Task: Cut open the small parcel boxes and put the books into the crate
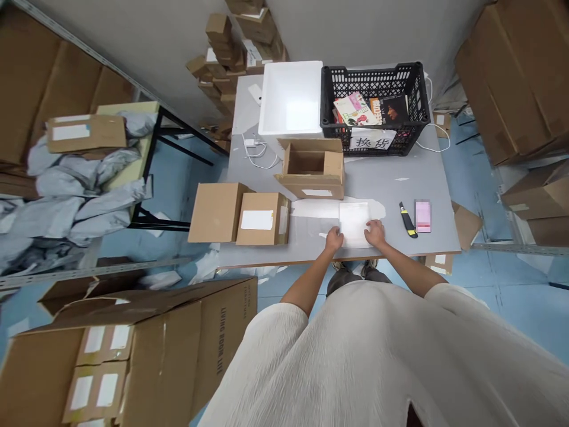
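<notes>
A flat, white, rectangular packet [354,222] lies near the front edge of the grey table [377,178]; its exact kind cannot be made out. My left hand [334,239] grips the packet's lower left edge, fingers curled. On the opposite side, my right hand [376,233] holds the right edge with bent fingers. Just behind the packet stands a cardboard box [317,185] with its top flaps open. To the right of my right hand lie a black and yellow utility knife [408,220] and a phone [423,216] with a pink screen.
Two closed cardboard boxes [262,218] [216,212] stand at the table's left. At the back are a white foam box [290,98] and a black crate [403,133] holding books. A large carton [178,356] with small boxes stands lower left. Grey bags [66,196] fill the left side.
</notes>
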`<state>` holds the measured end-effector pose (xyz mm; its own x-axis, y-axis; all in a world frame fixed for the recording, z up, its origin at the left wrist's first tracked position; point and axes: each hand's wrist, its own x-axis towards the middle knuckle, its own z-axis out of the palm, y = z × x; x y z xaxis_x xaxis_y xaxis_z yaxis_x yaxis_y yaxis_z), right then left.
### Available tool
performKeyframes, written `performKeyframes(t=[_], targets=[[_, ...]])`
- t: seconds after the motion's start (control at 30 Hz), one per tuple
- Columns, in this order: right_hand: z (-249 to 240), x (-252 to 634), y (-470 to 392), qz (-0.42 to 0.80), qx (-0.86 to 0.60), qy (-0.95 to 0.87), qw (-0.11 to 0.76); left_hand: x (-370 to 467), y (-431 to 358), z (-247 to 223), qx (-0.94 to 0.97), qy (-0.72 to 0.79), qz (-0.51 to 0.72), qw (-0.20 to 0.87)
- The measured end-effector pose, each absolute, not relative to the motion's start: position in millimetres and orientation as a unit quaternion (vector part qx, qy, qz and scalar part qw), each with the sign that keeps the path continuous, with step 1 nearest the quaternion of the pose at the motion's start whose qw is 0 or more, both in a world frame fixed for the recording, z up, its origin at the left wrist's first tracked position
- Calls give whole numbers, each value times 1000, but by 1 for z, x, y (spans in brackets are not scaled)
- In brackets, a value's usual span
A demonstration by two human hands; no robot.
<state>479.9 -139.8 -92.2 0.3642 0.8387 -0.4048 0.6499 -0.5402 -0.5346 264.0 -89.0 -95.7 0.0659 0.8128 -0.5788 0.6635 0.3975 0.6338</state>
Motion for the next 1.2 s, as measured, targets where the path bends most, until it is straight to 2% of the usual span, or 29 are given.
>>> performKeyframes(t=[0.1, 0.27, 0.43, 0.53, 0.77, 0.87, 1.03, 1.2], targets=[[-88, 463, -144, 292, -794, -527, 82, 255, -93, -95, 545, 673, 88, 492], [-82, 430, -138, 305, -760, -574, 3, 241, -98, -96, 536, 648, 92, 534], [-83, 420, -137, 297, -765, -571, -14, 233, -102, -96, 542, 632, 84, 547], [-84, 426, -138, 313, -758, -572, 26, 234, -102, -93, 554, 627, 82, 542], [-82, 500, -151, 269, -803, -480, 228, 255, -94, -81, 605, 595, 77, 524], [-77, 550, -167, 236, -841, -414, 256, 275, -93, -77, 626, 573, 73, 524], [-65, 608, -194, 248, -874, -313, 276, 314, -97, -73, 655, 539, 61, 526], [-44, 615, -199, 191, -857, -350, 327, 341, -105, -74, 676, 522, 40, 519]])
